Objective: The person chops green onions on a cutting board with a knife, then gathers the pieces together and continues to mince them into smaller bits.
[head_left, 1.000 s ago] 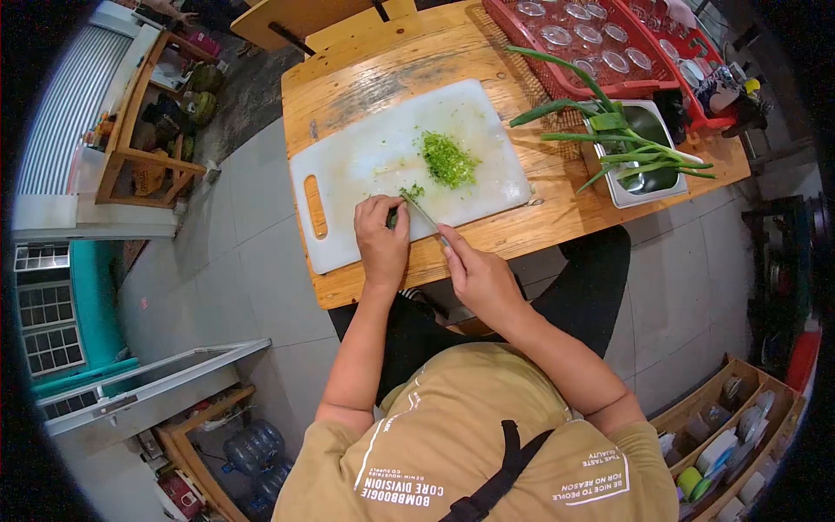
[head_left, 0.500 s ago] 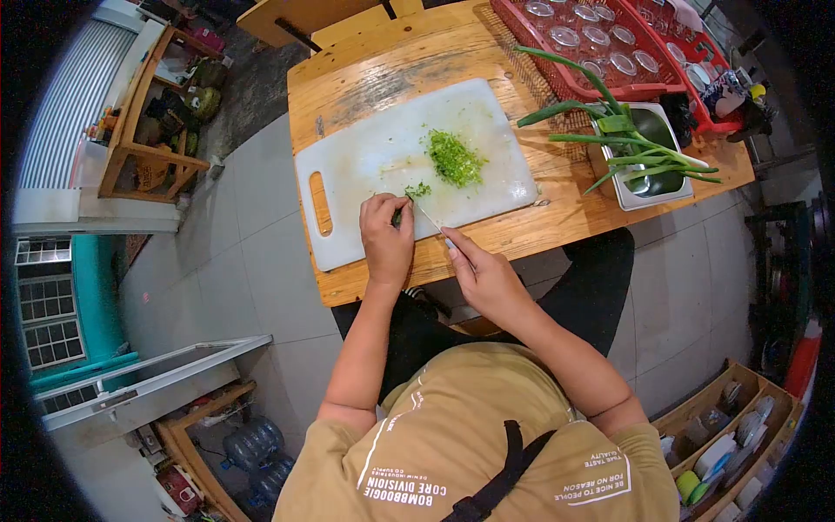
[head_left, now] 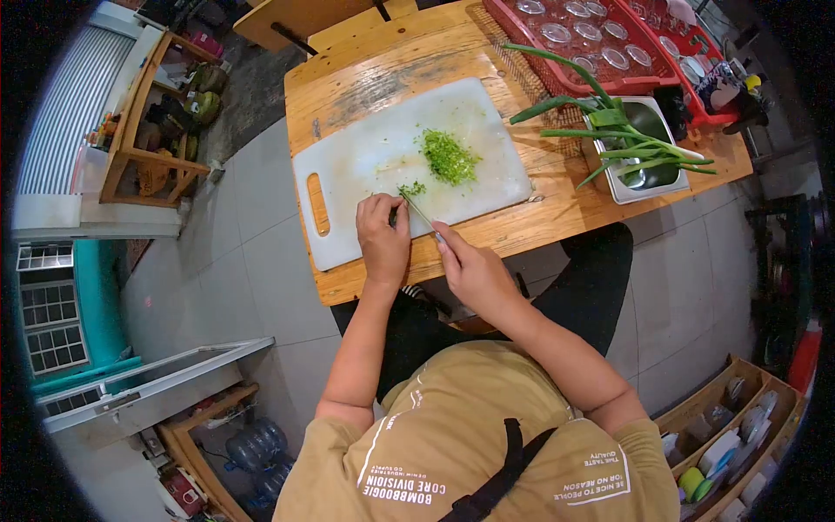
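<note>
My right hand (head_left: 472,263) is closed round the handle of a knife (head_left: 420,213), whose blade points up and left across the cutting board's near edge. Close beside the blade tip, my left hand (head_left: 383,228) has its fingers curled over a dark green bunch (head_left: 394,214), probably green onion, mostly hidden under them. A small heap of fresh green bits (head_left: 412,188) lies just past the blade. Farther up the white cutting board (head_left: 348,165) is a larger pile of chopped green onion (head_left: 450,157).
Whole green onions (head_left: 639,148) lie across a steel container (head_left: 651,187) at the table's right. Behind it, a red crate (head_left: 557,74) holds several upturned glasses. The wooden table (head_left: 348,91) extends beyond the board; its near edge is just before me.
The view has shifted slightly. My right hand and the knife have moved a little to the left, nearer my left hand. The large chopped pile looks unchanged.
</note>
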`<state>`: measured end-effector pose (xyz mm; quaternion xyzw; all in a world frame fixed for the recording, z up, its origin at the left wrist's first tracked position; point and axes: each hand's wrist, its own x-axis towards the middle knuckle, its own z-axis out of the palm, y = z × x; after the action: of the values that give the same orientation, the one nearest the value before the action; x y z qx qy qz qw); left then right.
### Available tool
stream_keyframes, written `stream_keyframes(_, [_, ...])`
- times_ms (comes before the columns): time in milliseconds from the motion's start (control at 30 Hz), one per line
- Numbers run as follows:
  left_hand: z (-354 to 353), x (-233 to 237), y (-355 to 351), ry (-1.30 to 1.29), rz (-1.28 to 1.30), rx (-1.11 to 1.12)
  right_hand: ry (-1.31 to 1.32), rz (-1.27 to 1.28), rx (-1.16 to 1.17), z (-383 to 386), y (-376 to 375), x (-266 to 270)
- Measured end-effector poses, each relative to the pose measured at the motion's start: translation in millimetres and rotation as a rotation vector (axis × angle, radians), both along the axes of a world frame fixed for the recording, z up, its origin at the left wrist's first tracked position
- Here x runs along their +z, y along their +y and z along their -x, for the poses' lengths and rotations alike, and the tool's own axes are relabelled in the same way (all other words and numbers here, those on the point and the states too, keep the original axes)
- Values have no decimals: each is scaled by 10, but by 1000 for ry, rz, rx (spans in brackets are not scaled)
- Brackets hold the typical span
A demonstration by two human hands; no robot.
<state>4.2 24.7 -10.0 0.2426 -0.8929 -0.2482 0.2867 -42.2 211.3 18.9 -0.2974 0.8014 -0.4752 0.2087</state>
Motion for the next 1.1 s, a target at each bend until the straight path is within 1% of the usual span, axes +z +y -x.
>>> stream_keyframes(100, [0,15,-7,34,52,-20,59,15,2,21,-51,-38])
stream_keyframes(200, [-40,20,3,15,39,-3,37,19,-3,-3,60,-79])
stream_keyframes(267, [-33,17,-4,10,65,-21,12,136,-52,-12,79,-159])
stream_keyframes(400, [-33,3,-2,0,73,-18,-77,182,-63,16,116,-71])
stream_keyframes(500, [-32,-32,13,24,66,-7,-140,153,-33,16,150,51])
stream_keyframes(567, [-15,-54,14,37,95,-5,-187,89,11,14,154,79])
stream_keyframes(667, [-22,-56,12,34,93,-4,-220,86,0,6,148,119])
stream_keyframes(767, [-29,-52,2,23,86,-9,-170,109,-2,3,137,77])
stream_keyframes(1000, [-56,-40,-3,42,18,-8,-169,91,16,5,138,28])
stream_keyframes(1067, [-56,-40,-12,45,28,-8,-175,9,54,16,148,20])
stream_keyframes(1100, [-54,-37,-12,46,27,-7,-175,8,55,10,144,11])
